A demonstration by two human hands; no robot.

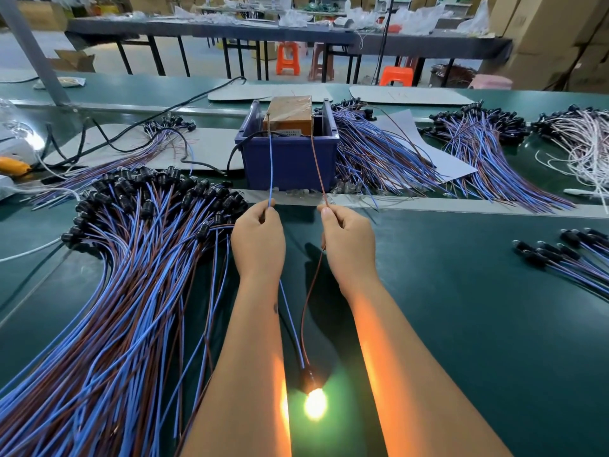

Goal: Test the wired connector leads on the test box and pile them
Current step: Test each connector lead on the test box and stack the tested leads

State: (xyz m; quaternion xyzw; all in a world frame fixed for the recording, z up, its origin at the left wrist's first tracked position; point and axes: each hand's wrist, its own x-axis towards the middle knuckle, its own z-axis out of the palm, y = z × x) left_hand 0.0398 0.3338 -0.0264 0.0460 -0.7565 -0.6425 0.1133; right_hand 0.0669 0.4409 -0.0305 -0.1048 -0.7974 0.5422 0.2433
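Lead under test, centre frame: left hand (258, 239) pinches the blue wire (270, 166), right hand (349, 240) pinches the brown wire (317, 166). Both wire tips reach up to the orange test box (290, 113) sitting in the blue bin (286, 163). Black socket with lit bulb (314, 402) lies on the green table (461, 291) between the forearms, lower centre. White label on the box front: print too small to read. Big pile of leads (125, 275) at left, cut off by the bottom-left edge. More bundles (379, 159) right of the bin; small batch (566, 252) clipped at the right edge. Box contacts hard to make out.
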